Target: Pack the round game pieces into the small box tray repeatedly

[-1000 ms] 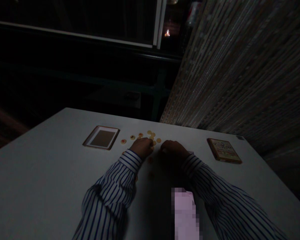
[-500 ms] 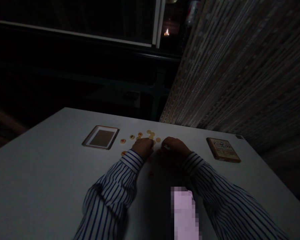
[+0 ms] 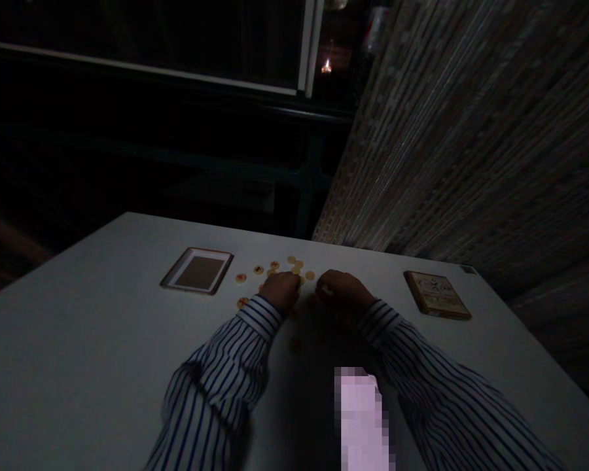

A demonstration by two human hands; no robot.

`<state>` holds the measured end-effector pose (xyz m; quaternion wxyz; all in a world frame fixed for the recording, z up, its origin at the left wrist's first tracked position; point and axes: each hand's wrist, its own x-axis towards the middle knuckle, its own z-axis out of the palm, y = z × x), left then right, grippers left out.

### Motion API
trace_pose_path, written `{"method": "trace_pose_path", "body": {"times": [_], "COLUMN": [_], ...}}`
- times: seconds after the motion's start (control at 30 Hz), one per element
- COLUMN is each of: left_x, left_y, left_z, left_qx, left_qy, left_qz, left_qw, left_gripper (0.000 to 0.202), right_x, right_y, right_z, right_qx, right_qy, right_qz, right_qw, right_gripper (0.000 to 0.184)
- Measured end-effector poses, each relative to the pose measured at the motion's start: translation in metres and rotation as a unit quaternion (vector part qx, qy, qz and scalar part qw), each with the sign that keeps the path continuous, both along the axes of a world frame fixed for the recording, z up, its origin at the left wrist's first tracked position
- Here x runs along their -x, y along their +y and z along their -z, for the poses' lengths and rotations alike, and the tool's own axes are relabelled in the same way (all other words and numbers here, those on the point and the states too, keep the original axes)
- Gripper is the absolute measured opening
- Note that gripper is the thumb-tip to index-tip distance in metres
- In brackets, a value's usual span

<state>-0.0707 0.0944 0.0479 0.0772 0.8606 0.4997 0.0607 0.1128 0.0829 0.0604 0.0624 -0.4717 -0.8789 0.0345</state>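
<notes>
In dim light, a person in a striped shirt works both hands among a scatter of small round tokens (image 3: 297, 265) on a white table (image 3: 78, 340), toward the middle of its far edge. The left hand (image 3: 282, 290) lies knuckles up on the near side of the cluster, fingers curled down onto the tabletop and covering some of the discs. More tokens fan out just beyond and to the left of it, one (image 3: 240, 278) nearest the open tray and another (image 3: 242, 302) beside the left cuff. The right hand (image 3: 341, 288) sits just beside the left, also knuckles up and loosely curled, its fingertips turned in toward the pile, with one token (image 3: 309, 275) just past its knuckles. In this darkness it cannot be told whether either hand is pinching a disc or only resting on them. A lone token (image 3: 294, 343) lies nearer the person, between the two forearms.

Both arms reach forward from the near edge in blue-and-white striped sleeves (image 3: 226, 366), wrists low and close to the surface. The tokens are pale yellow, flat and coin-like; several carry a dark or reddish mark that is too small to read.

A shallow white-rimmed tray (image 3: 173, 276) lies to the left of the discs, and a flat brown printed box (image 3: 436, 294) lies near the table's far right corner, well apart from the hands. A textured wall (image 3: 471, 131) rises behind the right edge.
</notes>
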Motion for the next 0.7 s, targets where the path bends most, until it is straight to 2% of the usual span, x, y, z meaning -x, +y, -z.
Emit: {"method": "trace_pose_path", "body": {"times": [0.17,0.37,0.5,0.7], "left_x": [0.001,0.010,0.021,0.035], "left_y": [0.001,0.005,0.009,0.016], "left_z": [0.002,-0.005,-0.009,-0.012], "left_qx": [-0.011,0.010,0.031,0.089], "left_qy": [-0.023,-0.137,-0.241,-0.376], "left_qz": [0.004,-0.016,-0.035,-0.016], "left_qw": [1.000,0.990,0.969,0.922], "left_gripper": [0.019,0.017,0.025,0.042], "right_x": [-0.001,-0.001,0.001,0.002], "right_y": [-0.001,-0.004,-0.002,0.000], "right_z": [0.000,-0.003,-0.002,0.000], "right_qx": [-0.002,-0.005,0.008,-0.004], "right_qy": [0.005,0.005,-0.003,0.002], "right_qz": [0.001,0.012,0.018,0.003], "right_qw": [1.000,1.000,1.000,1.000], "right_gripper": [0.018,0.019,0.019,0.018]}}
